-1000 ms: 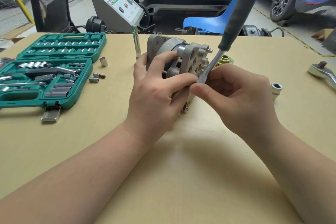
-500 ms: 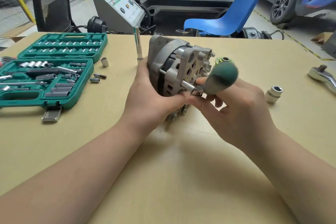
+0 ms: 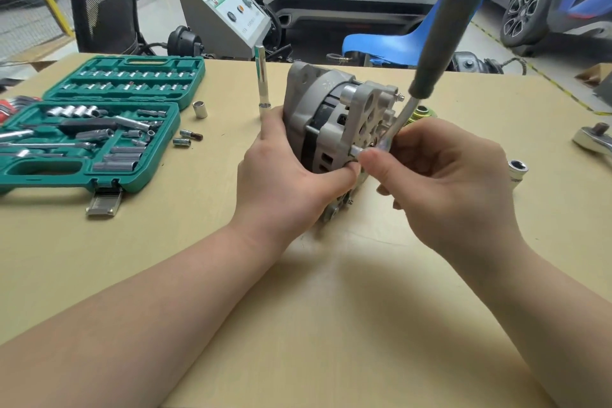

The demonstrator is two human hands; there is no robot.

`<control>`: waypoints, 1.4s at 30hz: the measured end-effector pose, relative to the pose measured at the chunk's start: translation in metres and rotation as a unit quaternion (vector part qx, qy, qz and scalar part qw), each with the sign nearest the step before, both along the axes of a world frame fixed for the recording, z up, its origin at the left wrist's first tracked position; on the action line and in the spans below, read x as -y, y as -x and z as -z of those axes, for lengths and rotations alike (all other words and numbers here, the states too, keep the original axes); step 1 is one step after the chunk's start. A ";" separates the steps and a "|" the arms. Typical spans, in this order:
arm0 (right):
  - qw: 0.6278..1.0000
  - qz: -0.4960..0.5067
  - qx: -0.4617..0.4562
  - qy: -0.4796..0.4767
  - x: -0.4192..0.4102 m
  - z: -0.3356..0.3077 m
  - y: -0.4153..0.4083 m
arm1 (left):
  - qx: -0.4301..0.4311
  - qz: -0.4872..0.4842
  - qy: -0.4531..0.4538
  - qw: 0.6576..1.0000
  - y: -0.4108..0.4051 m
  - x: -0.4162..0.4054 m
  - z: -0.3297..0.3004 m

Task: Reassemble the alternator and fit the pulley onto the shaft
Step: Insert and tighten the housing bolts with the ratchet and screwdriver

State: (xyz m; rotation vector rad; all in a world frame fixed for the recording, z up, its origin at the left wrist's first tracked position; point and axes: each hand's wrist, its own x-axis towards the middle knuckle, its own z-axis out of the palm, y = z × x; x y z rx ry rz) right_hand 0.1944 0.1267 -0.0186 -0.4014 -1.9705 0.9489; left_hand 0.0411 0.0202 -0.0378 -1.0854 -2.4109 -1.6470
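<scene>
My right hand (image 3: 443,182), pinching the ratchet (image 3: 433,53) near its head, has swung the handle back upright, while my left hand (image 3: 288,175) grips the alternator (image 3: 334,116): through-bolt tightening continues.

Your near side of table (image 3: 331,325): bare, room to move. Left blocked by green socket case (image 3: 99,129) and loose sockets (image 3: 187,138). Tall socket (image 3: 261,83) stands just behind left hand (image 3: 284,182). Right: small socket (image 3: 517,169), then ratchet (image 3: 594,139) at edge.
</scene>
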 end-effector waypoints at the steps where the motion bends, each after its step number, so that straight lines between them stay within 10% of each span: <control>1: 0.999 -0.007 0.002 0.045 -0.002 -0.002 0.001 | -0.005 -0.002 0.005 1.000 -0.001 0.000 -0.001; 10: 0.921 -0.138 0.011 0.365 -0.011 -0.005 0.003 | -0.014 -0.003 0.024 1.000 -0.001 -0.001 -0.001; 35: 0.999 0.032 0.009 -0.001 -0.005 -0.003 0.006 | -0.016 0.084 -0.086 0.993 0.002 -0.004 0.000; 42: 0.994 0.033 0.015 0.100 -0.007 -0.006 0.013 | -0.019 0.085 -0.081 0.993 0.003 -0.004 0.001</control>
